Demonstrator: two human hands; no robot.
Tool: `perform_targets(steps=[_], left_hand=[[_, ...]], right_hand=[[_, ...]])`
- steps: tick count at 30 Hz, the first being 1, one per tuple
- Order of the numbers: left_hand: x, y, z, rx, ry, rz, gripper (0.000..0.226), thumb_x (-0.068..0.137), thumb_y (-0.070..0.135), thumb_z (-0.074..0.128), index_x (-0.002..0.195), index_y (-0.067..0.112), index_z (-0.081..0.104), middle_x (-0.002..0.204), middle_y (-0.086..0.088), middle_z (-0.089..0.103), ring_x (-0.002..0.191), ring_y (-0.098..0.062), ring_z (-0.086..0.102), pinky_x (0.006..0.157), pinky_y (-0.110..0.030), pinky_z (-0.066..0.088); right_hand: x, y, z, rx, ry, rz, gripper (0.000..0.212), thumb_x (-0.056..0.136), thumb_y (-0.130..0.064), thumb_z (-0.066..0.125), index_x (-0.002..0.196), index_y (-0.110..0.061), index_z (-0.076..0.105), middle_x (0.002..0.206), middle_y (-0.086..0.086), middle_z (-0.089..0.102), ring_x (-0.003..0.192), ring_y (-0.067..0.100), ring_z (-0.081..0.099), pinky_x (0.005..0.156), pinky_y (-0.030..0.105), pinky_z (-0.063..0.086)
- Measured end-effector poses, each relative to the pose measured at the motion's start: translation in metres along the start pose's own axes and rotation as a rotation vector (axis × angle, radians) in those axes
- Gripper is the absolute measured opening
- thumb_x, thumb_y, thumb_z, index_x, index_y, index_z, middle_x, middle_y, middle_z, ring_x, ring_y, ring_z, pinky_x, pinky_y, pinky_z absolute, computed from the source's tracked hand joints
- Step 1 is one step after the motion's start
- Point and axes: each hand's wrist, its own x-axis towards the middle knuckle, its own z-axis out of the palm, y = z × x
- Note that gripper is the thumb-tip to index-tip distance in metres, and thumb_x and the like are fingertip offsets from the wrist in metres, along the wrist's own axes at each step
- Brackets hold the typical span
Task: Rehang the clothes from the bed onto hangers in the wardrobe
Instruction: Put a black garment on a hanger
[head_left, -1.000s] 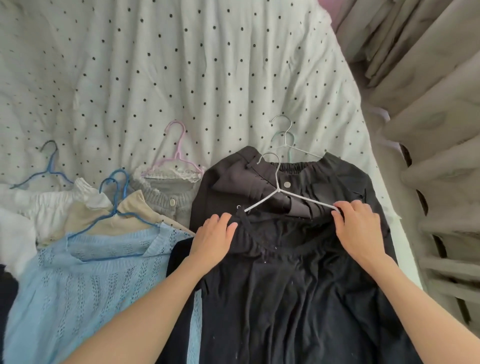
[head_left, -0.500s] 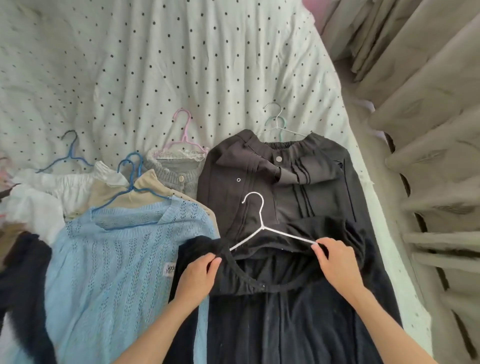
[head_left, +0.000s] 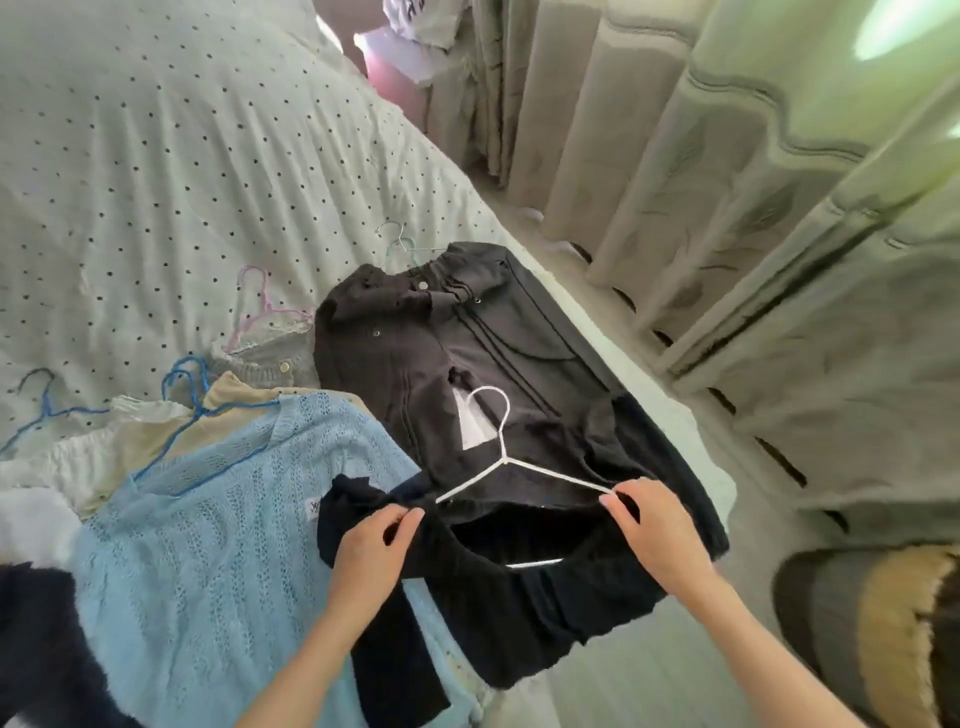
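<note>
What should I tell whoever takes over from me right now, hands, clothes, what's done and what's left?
Left hand grips the left shoulder of the black top. Right hand pinches the right arm of the white hanger with the top's other shoulder.
The hanger sits inside the neckline, hook up; the top is lifted at the bed edge.
Still lying on hangers: dark grey garment, light blue sweater, beige, white and grey pieces beside it.
Done: black top on its hanger. Left: carry everything to the wardrobe, not in view.

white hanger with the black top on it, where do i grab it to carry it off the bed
Take the white hanger by its bare hook, coming from above. The hook stands clear of the black top, while both arms run into the neckline, where the left hand and right hand are holding.
</note>
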Motion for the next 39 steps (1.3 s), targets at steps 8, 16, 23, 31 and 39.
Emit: perform_targets(steps=[8,16,23,31,39], left_hand=[[-0.042,0.081,-0.004,0.034,-0.110,0.388,0.020,0.073,0.060,0.058,0.076,0.041,0.060,0.089,0.007,0.063,0.097,-0.020,0.054,0.099,-0.040,0.036],[-0.106,0.200,0.073,-0.042,-0.177,0.691,0.017,0.083,0.051,0.057,0.073,0.038,0.059,0.075,0.005,0.064,0.085,-0.024,0.058,0.094,-0.047,0.038],[-0.235,0.268,0.171,-0.136,-0.425,0.924,0.013,0.080,0.027,0.070,0.090,0.020,0.075,0.084,0.007,0.070,0.090,-0.017,0.064,0.093,-0.035,0.044],[-0.388,0.299,0.255,-0.084,-0.551,1.465,0.008,0.077,0.019,0.073,0.083,0.014,0.075,0.063,0.021,0.054,0.064,-0.016,0.052,0.076,-0.055,0.044],[-0.501,0.308,0.314,-0.136,-0.855,1.496,0.006,0.082,0.020,0.068,0.083,0.019,0.073,0.067,0.025,0.054,0.077,-0.002,0.049,0.093,-0.048,0.035]], right_hand=[[-0.136,0.014,-0.064,0.120,0.253,0.209,0.020,0.090,-0.026,0.058,0.086,-0.009,0.068,0.074,-0.011,0.056,0.075,0.011,0.050,0.069,0.025,0.036],[-0.258,0.057,-0.149,0.037,0.756,0.339,0.011,0.087,-0.008,0.061,0.091,-0.002,0.069,0.079,0.002,0.060,0.078,0.015,0.050,0.079,0.017,0.036],[-0.427,0.103,-0.172,-0.053,0.985,0.676,0.015,0.090,-0.006,0.057,0.086,-0.003,0.071,0.080,0.009,0.067,0.071,0.022,0.058,0.065,0.022,0.040],[-0.575,0.119,-0.181,-0.138,1.249,0.991,0.026,0.089,-0.029,0.053,0.087,-0.014,0.074,0.063,0.007,0.068,0.056,0.031,0.061,0.053,0.037,0.049],[-0.671,0.115,-0.182,0.099,1.404,1.185,0.026,0.094,-0.029,0.051,0.097,-0.015,0.073,0.078,-0.001,0.071,0.075,0.013,0.062,0.074,0.027,0.045]])
